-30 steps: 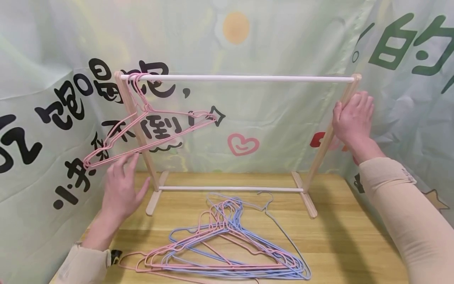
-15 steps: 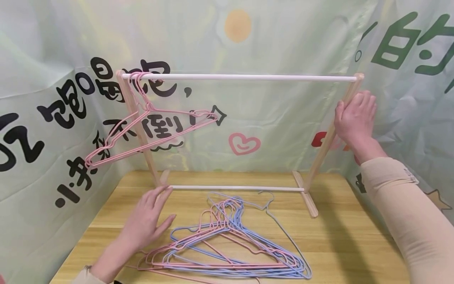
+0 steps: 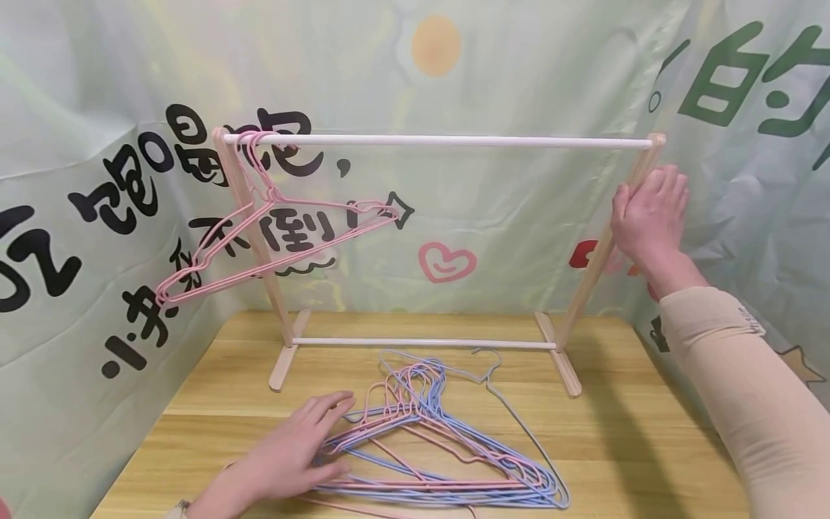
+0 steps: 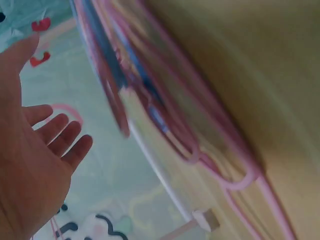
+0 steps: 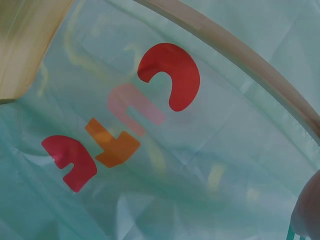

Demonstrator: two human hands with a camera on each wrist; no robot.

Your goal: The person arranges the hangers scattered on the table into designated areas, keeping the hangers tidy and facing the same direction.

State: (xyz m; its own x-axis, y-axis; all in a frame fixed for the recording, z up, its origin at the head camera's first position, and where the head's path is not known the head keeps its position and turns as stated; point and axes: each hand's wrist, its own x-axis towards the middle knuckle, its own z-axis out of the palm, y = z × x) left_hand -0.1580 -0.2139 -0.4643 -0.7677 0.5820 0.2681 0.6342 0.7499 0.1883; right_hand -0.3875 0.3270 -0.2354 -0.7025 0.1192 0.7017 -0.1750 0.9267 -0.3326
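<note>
Pink and blue wire hangers lie in a heap on the tabletop, beside the spread fingers of the left hand, which hold nothing; whether they touch, I cannot tell. The right hand grips the wooden rack post. Beyond the left fingers, pink hangers hang from a white rod.

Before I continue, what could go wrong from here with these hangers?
The piled hangers overlap, so lifting one might drag others along. The pink hangers on the top rod hang beside the left post, so another hook could catch there. If the right hand released the right post, a tug might shift the rack.
</note>
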